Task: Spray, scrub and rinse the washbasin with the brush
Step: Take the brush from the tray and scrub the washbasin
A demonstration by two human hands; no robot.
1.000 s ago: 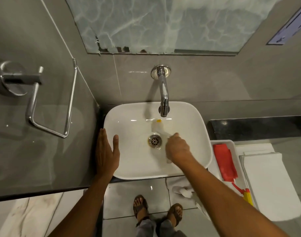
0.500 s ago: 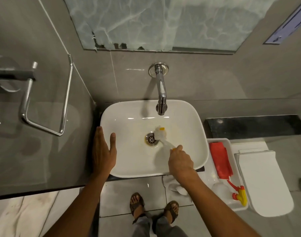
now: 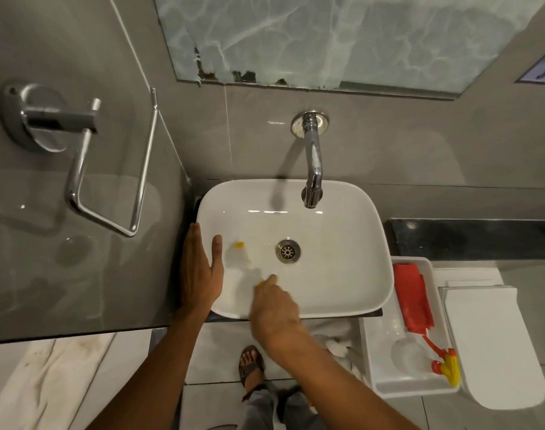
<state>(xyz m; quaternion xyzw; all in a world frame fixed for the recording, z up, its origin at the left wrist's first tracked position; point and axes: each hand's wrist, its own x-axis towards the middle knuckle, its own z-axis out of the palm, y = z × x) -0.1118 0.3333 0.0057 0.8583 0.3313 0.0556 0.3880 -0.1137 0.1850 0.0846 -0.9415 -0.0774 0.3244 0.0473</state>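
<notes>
A white washbasin [image 3: 352,243] sits under a chrome tap [image 3: 312,169], with a metal drain [image 3: 288,251] at its middle. My right hand [image 3: 274,308] grips a white brush with yellow accents [image 3: 241,256]; its blurred head lies on the basin's left inner side, near my left thumb. My left hand [image 3: 200,271] rests flat on the basin's left rim, fingers spread. A spray bottle with a red and yellow trigger [image 3: 432,355] lies in a white tray [image 3: 370,361] to the right.
A red cloth [image 3: 412,296] lies in the tray's far end. A white toilet lid [image 3: 494,346] is at far right. A chrome towel ring [image 3: 110,169] juts from the left grey wall. My sandalled feet and a white rag [image 3: 336,339] are on the tiled floor.
My right hand has swept the brush from the drain over to the basin's left side. My left hand stays on the left rim.
</notes>
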